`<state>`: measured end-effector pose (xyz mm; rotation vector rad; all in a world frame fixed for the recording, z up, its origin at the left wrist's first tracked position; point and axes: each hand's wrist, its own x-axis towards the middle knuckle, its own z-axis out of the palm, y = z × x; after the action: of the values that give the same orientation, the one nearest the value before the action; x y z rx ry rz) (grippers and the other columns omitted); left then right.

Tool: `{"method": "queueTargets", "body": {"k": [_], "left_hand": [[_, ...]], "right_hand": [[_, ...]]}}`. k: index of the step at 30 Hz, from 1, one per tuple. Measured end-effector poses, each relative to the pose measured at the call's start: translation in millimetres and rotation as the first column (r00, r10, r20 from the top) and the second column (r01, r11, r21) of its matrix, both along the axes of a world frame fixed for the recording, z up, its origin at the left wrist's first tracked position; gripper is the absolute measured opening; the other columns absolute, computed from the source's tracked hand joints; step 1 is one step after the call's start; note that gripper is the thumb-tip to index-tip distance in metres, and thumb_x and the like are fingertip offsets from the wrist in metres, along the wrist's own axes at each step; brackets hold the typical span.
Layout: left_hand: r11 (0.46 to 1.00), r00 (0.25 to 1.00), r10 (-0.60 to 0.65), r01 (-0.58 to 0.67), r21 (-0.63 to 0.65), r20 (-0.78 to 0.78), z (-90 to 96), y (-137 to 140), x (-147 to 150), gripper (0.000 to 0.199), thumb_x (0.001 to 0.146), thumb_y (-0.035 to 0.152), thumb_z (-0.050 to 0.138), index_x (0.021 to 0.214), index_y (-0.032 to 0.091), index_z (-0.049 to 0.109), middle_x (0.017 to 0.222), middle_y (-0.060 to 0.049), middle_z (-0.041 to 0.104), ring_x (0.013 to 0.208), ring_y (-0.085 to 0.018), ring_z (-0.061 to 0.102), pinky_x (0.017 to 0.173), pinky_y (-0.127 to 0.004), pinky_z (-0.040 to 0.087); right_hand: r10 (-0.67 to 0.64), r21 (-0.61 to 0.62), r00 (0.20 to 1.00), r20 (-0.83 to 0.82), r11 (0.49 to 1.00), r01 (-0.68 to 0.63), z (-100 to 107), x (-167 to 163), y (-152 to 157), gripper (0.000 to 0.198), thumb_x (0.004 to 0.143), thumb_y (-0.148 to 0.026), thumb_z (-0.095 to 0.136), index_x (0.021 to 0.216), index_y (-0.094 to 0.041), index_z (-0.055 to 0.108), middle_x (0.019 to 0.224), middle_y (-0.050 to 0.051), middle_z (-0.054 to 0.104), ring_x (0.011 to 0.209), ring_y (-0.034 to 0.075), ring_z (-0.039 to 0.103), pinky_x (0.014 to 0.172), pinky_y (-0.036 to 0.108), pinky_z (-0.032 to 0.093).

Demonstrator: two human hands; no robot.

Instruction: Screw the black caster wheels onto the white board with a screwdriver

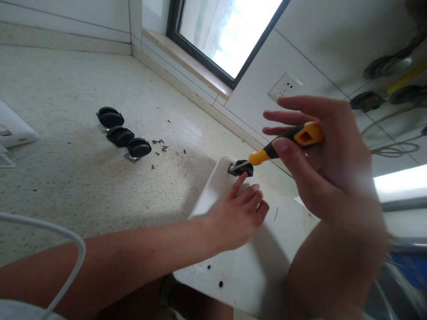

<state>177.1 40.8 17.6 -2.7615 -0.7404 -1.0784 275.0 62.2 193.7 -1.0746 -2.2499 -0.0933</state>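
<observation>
Beside the caster (246, 168), a screwdriver (282, 144) is held by the raised right hand (336, 158), three fingers outstretched; against the caster, the unclenched left hand (242, 213) is rested by index fingertip.

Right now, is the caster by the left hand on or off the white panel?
On: the caster sits at one corner of the panel, the screwdriver at its metal plate; whether fastened, I cannot tell.

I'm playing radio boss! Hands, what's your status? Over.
Right hand gripping screwdriver. Left hand touching black caster on white board. Three more casters, scattered screws: off aside, not blocking.
</observation>
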Motion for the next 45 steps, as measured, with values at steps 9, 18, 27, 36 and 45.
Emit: {"method": "queueTargets", "body": {"k": [9, 18, 27, 36, 45], "left_hand": [[1.0, 1.0, 0.009, -0.009, 0.001, -0.009, 2.5, 0.8, 0.6, 0.035, 0.102, 0.026, 0.063, 0.132, 0.01, 0.072, 0.138, -0.021, 0.071, 0.145, -0.037, 0.057, 0.138, -0.069, 0.024], [1.0, 1.0, -0.005, 0.005, 0.014, 0.009, -0.9, 1.6, -0.4, 0.03, 0.103, 0.022, 0.062, 0.129, 0.01, 0.071, 0.135, -0.019, 0.072, 0.142, -0.036, 0.059, 0.139, -0.067, 0.025], [1.0, 1.0, 0.019, -0.019, 0.003, -0.023, 0.0, 0.7, 0.7, 0.033, 0.103, 0.026, 0.064, 0.131, 0.011, 0.072, 0.139, -0.02, 0.072, 0.144, -0.036, 0.057, 0.138, -0.068, 0.025], [1.0, 1.0, 0.017, -0.017, 0.007, -0.013, 0.6, 0.4, 0.1, 0.032, 0.104, 0.023, 0.06, 0.131, 0.01, 0.071, 0.136, -0.019, 0.072, 0.143, -0.035, 0.059, 0.139, -0.069, 0.023], [1.0, 1.0, 0.014, -0.014, 0.023, 0.006, -5.2, 1.6, 1.8, 0.031, 0.105, 0.023, 0.06, 0.131, 0.012, 0.072, 0.137, -0.018, 0.074, 0.143, -0.035, 0.059, 0.139, -0.067, 0.019]], "right_hand": [[0.028, 0.033, 0.995, -0.092, 0.999, -0.025, -6.9, -0.2, 11.1, 0.031, 0.098, -0.03, 0.074, 0.129, -0.031, 0.071, 0.13, 0.005, 0.077, 0.118, 0.027, 0.076, 0.1, 0.049, 0.064], [-0.24, 0.302, 0.952, 0.19, 0.937, 0.176, 4.2, -2.5, -9.1, 0.017, 0.098, -0.039, 0.081, 0.113, -0.034, 0.078, 0.082, -0.001, 0.076, 0.073, 0.021, 0.074, 0.069, 0.039, 0.062], [-0.003, -0.074, 0.996, -0.088, 0.997, -0.004, -1.0, 8.5, 2.2, 0.033, 0.1, -0.036, 0.077, 0.131, -0.034, 0.065, 0.113, 0.0, 0.081, 0.101, 0.023, 0.082, 0.083, 0.041, 0.069], [0.063, -0.171, 0.998, 0.027, 0.984, -0.057, 10.6, 12.4, -5.5, 0.035, 0.102, -0.03, 0.074, 0.136, -0.034, 0.065, 0.134, 0.006, 0.077, 0.129, 0.028, 0.075, 0.102, 0.05, 0.067], [-0.184, 0.205, 0.967, 0.176, 0.968, 0.146, 0.6, -12.6, -13.1, 0.018, 0.097, -0.037, 0.084, 0.106, -0.03, 0.07, 0.09, -0.001, 0.078, 0.072, 0.019, 0.071, 0.065, 0.038, 0.058]]}}
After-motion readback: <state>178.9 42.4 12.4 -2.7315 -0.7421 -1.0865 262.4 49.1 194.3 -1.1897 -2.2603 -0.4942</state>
